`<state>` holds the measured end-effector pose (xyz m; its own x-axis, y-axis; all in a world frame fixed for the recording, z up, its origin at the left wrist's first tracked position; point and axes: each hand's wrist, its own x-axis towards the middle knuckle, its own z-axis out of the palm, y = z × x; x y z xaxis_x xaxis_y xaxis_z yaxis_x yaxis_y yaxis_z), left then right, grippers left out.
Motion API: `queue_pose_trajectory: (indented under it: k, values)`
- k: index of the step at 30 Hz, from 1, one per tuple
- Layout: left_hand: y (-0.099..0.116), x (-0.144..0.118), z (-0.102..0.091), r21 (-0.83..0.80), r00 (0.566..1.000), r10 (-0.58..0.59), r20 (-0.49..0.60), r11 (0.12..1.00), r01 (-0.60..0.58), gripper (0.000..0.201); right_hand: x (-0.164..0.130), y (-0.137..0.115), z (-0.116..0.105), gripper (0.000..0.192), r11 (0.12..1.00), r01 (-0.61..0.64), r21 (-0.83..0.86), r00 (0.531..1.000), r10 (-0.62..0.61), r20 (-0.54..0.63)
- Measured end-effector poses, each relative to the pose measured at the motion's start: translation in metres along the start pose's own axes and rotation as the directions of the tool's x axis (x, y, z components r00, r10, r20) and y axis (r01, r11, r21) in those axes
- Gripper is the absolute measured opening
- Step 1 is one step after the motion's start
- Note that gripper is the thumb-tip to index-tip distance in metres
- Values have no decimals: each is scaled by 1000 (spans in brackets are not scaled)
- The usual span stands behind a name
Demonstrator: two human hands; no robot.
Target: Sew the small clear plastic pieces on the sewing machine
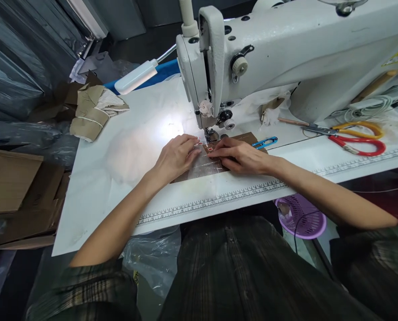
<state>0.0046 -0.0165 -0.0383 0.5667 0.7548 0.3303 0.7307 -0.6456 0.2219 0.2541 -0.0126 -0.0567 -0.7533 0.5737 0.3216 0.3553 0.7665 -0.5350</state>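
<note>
While both hands sit flat right under the needle, most of what you see is the big white table (118, 178), glaring where the machine lamp (136, 76) hits it. The left hand (175, 157) lies palm down with fingers together and stretched toward the presser foot (211, 135), pressing on the brown fabric piece (205, 167). The right hand (241, 156) does the same from the 3 o'clock side, fingers together and flat on the cloth, tips pointing at a small red label (209, 149) just in front of the foot. Neither hand is gripping anything, just holding the cloth down. That cloth lies dead center, at the base of the white sewing machine (286, 58), which fills the 12 to 2 o'clock stretch.

Printed ruler strips (219, 200) run along the table's near edge. Blue thread snips (265, 142) lie just beside the right hand, and out at 3 o'clock there are scissors with red and yellow handles (356, 136). A stack of folded tan fabric (92, 109) sits at 10 o'clock. Cardboard (11, 178) is piled at 9 o'clock off the table, with grey plastic sheeting (14, 58) behind it. A purple basket (301, 216) sits below the table at 4 o'clock.
</note>
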Motion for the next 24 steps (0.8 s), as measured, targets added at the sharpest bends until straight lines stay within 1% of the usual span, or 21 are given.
queue_pose_trajectory:
  k: [2, 4, 5, 7, 8, 10, 12, 13, 14, 16, 18, 19, 21, 22, 24]
  values:
    - [-6, 7, 5, -4, 999, -15, 35, 1000, 15, 22, -1, 0, 5, 40, 1000, 0, 5, 1000, 0, -6]
    - [-11, 12, 4, -58, 998, -43, 38, 997, 45, 17, -2, 0, 6, 37, 999, -40, 37, 999, 41, -26]
    - [-12, 15, 1, -114, 998, -61, 23, 991, 63, 16, -2, -1, 5, 36, 995, -65, 69, 997, 68, -40]
    - [-12, 17, -7, -295, 994, -112, 8, 949, 109, 19, -1, -4, 1, 35, 980, -116, 159, 990, 127, -59]
    - [-10, 17, -12, -411, 989, -146, 25, 900, 144, 20, 0, -6, -1, 37, 966, -145, 212, 986, 160, -54]
    - [-6, 16, -19, -615, 967, -233, 101, 749, 245, 25, 4, -11, -4, 49, 926, -214, 312, 973, 230, -17]
    - [-1, 13, -23, -731, 930, -319, 181, 589, 345, 30, 9, -16, -5, 61, 885, -272, 379, 959, 281, 33]
    - [0, 12, -23, -770, 911, -356, 206, 516, 376, 33, 12, -18, -4, 61, 864, -287, 413, 956, 288, 62]
    - [2, 10, -24, -802, 896, -384, 223, 450, 392, 37, 14, -20, -3, 55, 841, -298, 452, 954, 284, 100]
    - [2, 6, -25, -854, 880, -405, 247, 338, 395, 45, 15, -25, 0, 35, 768, -341, 542, 940, 271, 208]
    - [2, 2, -27, -872, 873, -395, 286, 270, 408, 51, 12, -29, 2, 22, 650, -436, 623, 899, 285, 332]
    - [1, 0, -28, -869, 870, -384, 309, 256, 422, 52, 10, -30, 3, 21, 585, -489, 647, 872, 306, 382]
    - [1, -2, -28, -853, 861, -370, 350, 255, 456, 53, 6, -32, 6, 25, 462, -564, 684, 825, 358, 438]
    - [1, -1, -27, -840, 853, -376, 362, 265, 473, 53, 4, -32, 7, 26, 413, -581, 701, 809, 382, 447]
    - [1, 1, -22, -813, 835, -410, 366, 296, 502, 51, 2, -31, 9, 25, 351, -592, 725, 791, 426, 439]
